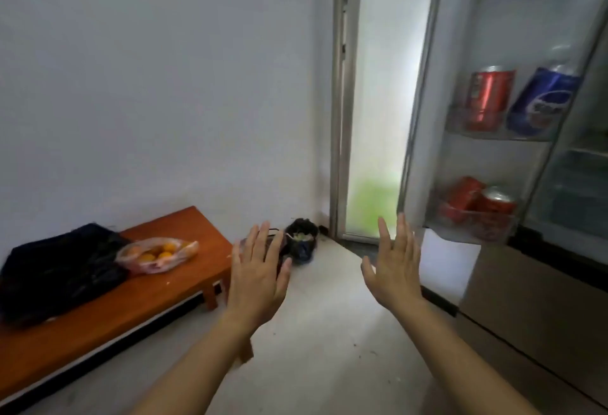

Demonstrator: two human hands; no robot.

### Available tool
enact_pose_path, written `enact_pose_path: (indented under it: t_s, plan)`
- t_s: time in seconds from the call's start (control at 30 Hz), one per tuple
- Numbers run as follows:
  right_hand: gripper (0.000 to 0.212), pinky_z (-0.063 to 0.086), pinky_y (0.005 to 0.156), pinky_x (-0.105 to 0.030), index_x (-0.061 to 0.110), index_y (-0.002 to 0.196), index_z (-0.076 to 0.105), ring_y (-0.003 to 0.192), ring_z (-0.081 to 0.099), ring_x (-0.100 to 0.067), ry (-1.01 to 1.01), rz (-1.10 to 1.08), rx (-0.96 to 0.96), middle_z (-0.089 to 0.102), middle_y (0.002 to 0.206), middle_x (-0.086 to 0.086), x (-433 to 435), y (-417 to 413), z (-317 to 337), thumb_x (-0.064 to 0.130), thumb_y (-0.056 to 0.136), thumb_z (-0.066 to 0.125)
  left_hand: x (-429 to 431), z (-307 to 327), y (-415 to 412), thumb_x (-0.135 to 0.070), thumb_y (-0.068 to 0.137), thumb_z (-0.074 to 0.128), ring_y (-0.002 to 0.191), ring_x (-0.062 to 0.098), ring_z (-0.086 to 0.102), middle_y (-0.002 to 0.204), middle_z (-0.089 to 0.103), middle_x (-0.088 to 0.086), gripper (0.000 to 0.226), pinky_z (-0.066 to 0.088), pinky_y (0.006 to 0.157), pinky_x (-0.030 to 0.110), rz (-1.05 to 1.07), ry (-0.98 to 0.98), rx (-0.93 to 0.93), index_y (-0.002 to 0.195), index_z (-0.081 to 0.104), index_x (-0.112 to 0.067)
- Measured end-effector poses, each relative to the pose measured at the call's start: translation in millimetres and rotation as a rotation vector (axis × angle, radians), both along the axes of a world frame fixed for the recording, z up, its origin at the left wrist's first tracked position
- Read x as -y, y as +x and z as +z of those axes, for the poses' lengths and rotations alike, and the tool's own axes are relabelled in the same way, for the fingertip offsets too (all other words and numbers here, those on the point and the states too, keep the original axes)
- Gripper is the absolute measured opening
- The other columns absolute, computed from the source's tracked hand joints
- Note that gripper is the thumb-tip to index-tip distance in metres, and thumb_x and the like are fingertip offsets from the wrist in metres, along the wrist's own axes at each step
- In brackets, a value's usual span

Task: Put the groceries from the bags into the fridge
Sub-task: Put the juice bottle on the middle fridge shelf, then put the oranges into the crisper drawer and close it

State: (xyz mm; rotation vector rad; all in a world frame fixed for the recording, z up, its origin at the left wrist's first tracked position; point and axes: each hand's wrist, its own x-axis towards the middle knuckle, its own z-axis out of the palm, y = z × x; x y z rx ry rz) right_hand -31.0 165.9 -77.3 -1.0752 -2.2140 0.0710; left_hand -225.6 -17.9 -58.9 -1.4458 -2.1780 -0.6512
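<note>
A clear plastic bag of oranges point(157, 255) lies on a low orange wooden table point(98, 312) at the left, next to a black bag point(59, 269). At the right the fridge door point(493, 118) stands swung out, its racks holding red cans point(489, 98) and a blue can point(543, 102). My left hand point(260, 273) and my right hand point(396, 266) hover in mid-air over the floor, between table and fridge. Both show straight, spread fingers and hold nothing.
A small black bin with scraps point(302, 243) sits on the floor in the corner past the table. A frosted glass door point(385, 102) stands behind the fridge door. The pale floor point(329, 332) stretches between table and fridge body point(543, 316).
</note>
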Motion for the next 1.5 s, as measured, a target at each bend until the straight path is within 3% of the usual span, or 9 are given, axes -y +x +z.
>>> enact_pose_path:
  t_s: [0.23, 0.43, 0.6, 0.87, 1.03, 1.13, 1.27, 1.4, 1.5]
  plan:
    - [0.089, 0.026, 0.118, -0.058, 0.013, 0.156, 0.025, 0.148, 0.017, -0.043, -0.017, 0.341, 0.112, 0.015, 0.161, -0.023, 108.4, -195.3, -26.2, 0.032, 0.081, 0.069, 154.2, -23.5, -126.8, -0.047, 0.099, 0.028, 0.147, 0.030, 0.026, 0.159, 0.031, 0.012, 0.060, 0.025, 0.116, 0.055, 0.386, -0.069, 0.101, 0.148, 0.041, -0.015]
    - [0.077, 0.034, 0.114, -0.056, 0.012, 0.153, 0.028, 0.145, 0.028, -0.043, -0.065, 0.556, 0.156, 0.026, 0.158, -0.023, 150.4, -340.1, -62.6, 0.028, 0.086, 0.060, 213.7, -56.4, -234.9, -0.053, 0.098, 0.020, 0.148, 0.026, 0.026, 0.160, 0.030, 0.010, 0.064, 0.025, 0.117, 0.050, 0.575, -0.162, 0.203, 0.147, 0.043, -0.017]
    - [0.071, 0.016, 0.122, -0.044, 0.018, 0.158, 0.011, 0.154, 0.010, -0.030, -0.182, 0.621, 0.255, 0.013, 0.165, -0.011, 125.3, -452.5, -84.3, 0.029, 0.099, 0.049, 186.8, -64.0, -336.7, -0.049, 0.103, 0.026, 0.151, 0.023, 0.016, 0.163, 0.022, 0.007, 0.057, 0.019, 0.121, 0.046, 0.618, -0.240, 0.286, 0.151, 0.034, -0.019]
    - [0.043, 0.046, 0.105, -0.033, 0.022, 0.143, 0.045, 0.133, 0.045, -0.021, -0.244, 0.702, 0.312, 0.049, 0.145, -0.002, 69.6, -593.4, -78.4, 0.025, 0.101, 0.050, 122.4, -56.6, -465.0, -0.042, 0.104, 0.032, 0.150, 0.019, 0.017, 0.162, 0.024, 0.003, 0.051, 0.018, 0.121, 0.039, 0.543, -0.298, 0.357, 0.151, 0.034, -0.020]
    - [0.037, 0.050, 0.089, -0.028, 0.021, 0.133, 0.056, 0.118, 0.054, -0.021, -0.277, 0.770, 0.456, 0.056, 0.131, -0.001, 61.2, -658.0, -93.0, 0.011, 0.097, 0.053, 94.0, -82.2, -528.5, -0.028, 0.104, 0.038, 0.140, 0.016, 0.034, 0.149, 0.040, 0.000, 0.042, 0.027, 0.115, 0.030, 0.380, -0.345, 0.469, 0.144, 0.044, -0.018]
    - [0.038, 0.052, 0.088, -0.035, 0.021, 0.128, 0.059, 0.111, 0.059, -0.024, -0.328, 0.781, 0.543, 0.062, 0.123, -0.004, 53.5, -692.2, -115.7, 0.005, 0.095, 0.050, 77.5, -109.0, -571.2, -0.024, 0.102, 0.039, 0.136, 0.018, 0.038, 0.143, 0.045, 0.000, 0.037, 0.035, 0.111, 0.033, 0.244, -0.432, 0.544, 0.137, 0.049, -0.015]
    - [0.038, 0.050, 0.083, -0.033, 0.021, 0.125, 0.063, 0.108, 0.063, -0.026, -0.384, 0.769, 0.557, 0.066, 0.121, -0.005, 45.3, -731.3, -146.6, 0.003, 0.093, 0.051, 54.2, -153.9, -632.4, -0.022, 0.092, 0.036, 0.124, 0.020, 0.047, 0.132, 0.053, -0.001, 0.033, 0.043, 0.102, 0.041, 0.140, -0.575, 0.630, 0.118, 0.056, -0.020]
    - [0.041, 0.047, 0.098, -0.033, 0.012, 0.127, 0.066, 0.119, 0.059, -0.026, -0.493, 0.754, 0.710, 0.064, 0.129, -0.011, 43.1, -765.0, -170.7, -0.001, 0.094, 0.046, 35.2, -205.1, -686.5, -0.016, 0.083, 0.035, 0.118, 0.023, 0.052, 0.125, 0.058, 0.001, 0.031, 0.048, 0.094, 0.044, 0.066, -0.735, 0.734, 0.102, 0.058, -0.026]
    - [0.040, 0.046, 0.104, -0.038, 0.010, 0.132, 0.063, 0.125, 0.056, -0.029, -0.599, 0.706, 0.808, 0.060, 0.132, -0.012, 41.0, -784.9, -185.4, 0.001, 0.096, 0.047, 29.0, -217.4, -711.9, -0.014, 0.085, 0.040, 0.111, 0.027, 0.056, 0.116, 0.061, 0.001, 0.029, 0.050, 0.089, 0.046, 0.002, -0.750, 0.802, 0.085, 0.044, -0.043]
